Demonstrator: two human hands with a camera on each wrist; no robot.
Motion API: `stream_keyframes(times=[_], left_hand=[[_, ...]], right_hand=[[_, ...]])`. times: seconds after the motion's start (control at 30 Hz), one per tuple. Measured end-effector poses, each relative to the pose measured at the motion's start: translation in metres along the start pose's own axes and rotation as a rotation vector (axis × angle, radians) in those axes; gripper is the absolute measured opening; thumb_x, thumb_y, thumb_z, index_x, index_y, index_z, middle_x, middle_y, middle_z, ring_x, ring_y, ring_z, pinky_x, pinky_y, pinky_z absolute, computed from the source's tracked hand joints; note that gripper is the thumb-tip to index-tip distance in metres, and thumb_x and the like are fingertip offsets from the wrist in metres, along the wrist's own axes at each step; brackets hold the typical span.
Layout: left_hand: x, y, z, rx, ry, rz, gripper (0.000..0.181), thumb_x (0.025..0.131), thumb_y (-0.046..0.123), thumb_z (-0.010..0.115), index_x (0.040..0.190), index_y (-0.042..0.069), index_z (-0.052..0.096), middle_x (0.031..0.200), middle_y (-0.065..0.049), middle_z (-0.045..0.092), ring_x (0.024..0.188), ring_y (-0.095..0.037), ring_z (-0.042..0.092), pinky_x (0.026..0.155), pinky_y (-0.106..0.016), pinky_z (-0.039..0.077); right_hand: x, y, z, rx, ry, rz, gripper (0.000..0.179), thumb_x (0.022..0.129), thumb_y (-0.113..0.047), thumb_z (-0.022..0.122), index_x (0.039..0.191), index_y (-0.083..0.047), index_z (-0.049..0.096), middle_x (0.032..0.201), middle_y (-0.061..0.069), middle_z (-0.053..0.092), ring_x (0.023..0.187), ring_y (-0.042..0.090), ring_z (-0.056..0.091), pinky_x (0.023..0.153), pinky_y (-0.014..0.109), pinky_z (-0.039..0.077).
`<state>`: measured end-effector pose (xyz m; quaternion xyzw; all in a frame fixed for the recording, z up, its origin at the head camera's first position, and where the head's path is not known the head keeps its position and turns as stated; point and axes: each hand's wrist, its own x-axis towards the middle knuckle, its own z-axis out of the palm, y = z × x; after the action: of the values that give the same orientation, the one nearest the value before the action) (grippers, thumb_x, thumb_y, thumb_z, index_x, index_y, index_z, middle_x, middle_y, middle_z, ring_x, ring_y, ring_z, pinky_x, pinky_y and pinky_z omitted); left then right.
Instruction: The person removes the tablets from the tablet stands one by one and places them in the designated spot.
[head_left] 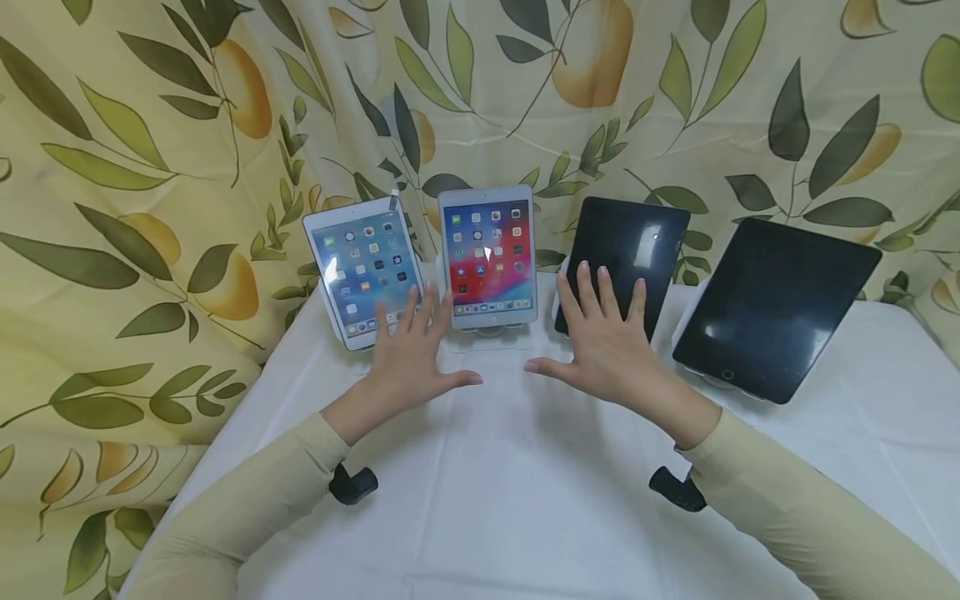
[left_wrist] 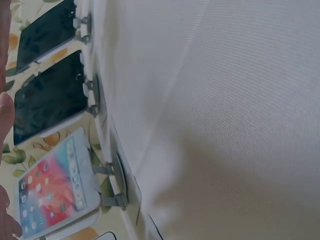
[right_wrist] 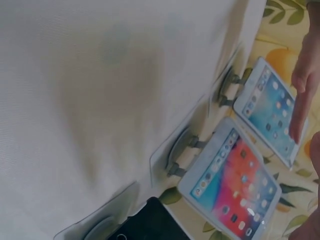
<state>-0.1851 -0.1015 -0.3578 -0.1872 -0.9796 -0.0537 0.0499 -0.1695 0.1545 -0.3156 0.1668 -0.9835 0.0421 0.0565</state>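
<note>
Two white tablets with lit home screens stand on the left: one with a blue screen [head_left: 367, 268] and one with a red and blue screen [head_left: 489, 257]. To their right are two black tablets with dark screens, a smaller one [head_left: 626, 265] and a larger one [head_left: 776, 308]. My left hand [head_left: 408, 354] is spread, its fingertips overlapping the lower part of the blue-screen tablet in the head view. My right hand [head_left: 607, 346] is spread too, fingers overlapping the smaller black tablet. Both thumbs point inward, and neither hand holds anything.
Each tablet leans on a stand, such as the grey stand [left_wrist: 116, 182] under the red-screen one. A white cloth [head_left: 510, 483] covers the table. Behind hangs a curtain [head_left: 480, 92] with leaf and fruit print. Black wrist mounts [head_left: 352, 485] show below both cuffs.
</note>
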Motion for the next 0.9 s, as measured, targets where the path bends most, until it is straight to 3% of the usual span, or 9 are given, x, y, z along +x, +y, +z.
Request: stream_keyframes(times=[0.33, 0.5, 0.9], left_hand=[[-0.002, -0.009, -0.004, 0.025, 0.035, -0.028, 0.112, 0.073, 0.08, 0.05, 0.153, 0.016, 0.005, 0.158, -0.013, -0.003, 0.145, -0.035, -0.005, 0.108, -0.067, -0.007], [-0.005, -0.012, -0.008, -0.001, 0.05, -0.045, 0.112, 0.073, 0.078, 0.051, 0.153, 0.016, 0.005, 0.158, -0.015, 0.001, 0.145, -0.036, -0.005, 0.108, -0.067, -0.008], [-0.01, -0.026, -0.009, -0.051, 0.096, -0.092, 0.113, 0.074, 0.075, 0.054, 0.153, 0.012, 0.004, 0.158, -0.016, -0.003, 0.144, -0.037, -0.008, 0.106, -0.068, -0.008]], right_hand=[[0.009, -0.01, 0.001, -0.002, 0.007, -0.03, 0.111, 0.075, -0.074, 0.054, 0.152, -0.008, 0.009, 0.157, 0.02, 0.003, 0.143, 0.043, 0.0, 0.105, 0.067, -0.014], [0.013, -0.015, 0.001, 0.009, 0.005, -0.036, 0.111, 0.075, -0.073, 0.054, 0.152, -0.007, 0.008, 0.157, 0.02, 0.002, 0.143, 0.043, -0.001, 0.104, 0.065, -0.019], [0.022, -0.025, -0.002, 0.024, 0.044, -0.056, 0.112, 0.075, -0.074, 0.054, 0.152, -0.009, 0.006, 0.157, 0.019, 0.002, 0.143, 0.042, -0.002, 0.104, 0.065, -0.017]])
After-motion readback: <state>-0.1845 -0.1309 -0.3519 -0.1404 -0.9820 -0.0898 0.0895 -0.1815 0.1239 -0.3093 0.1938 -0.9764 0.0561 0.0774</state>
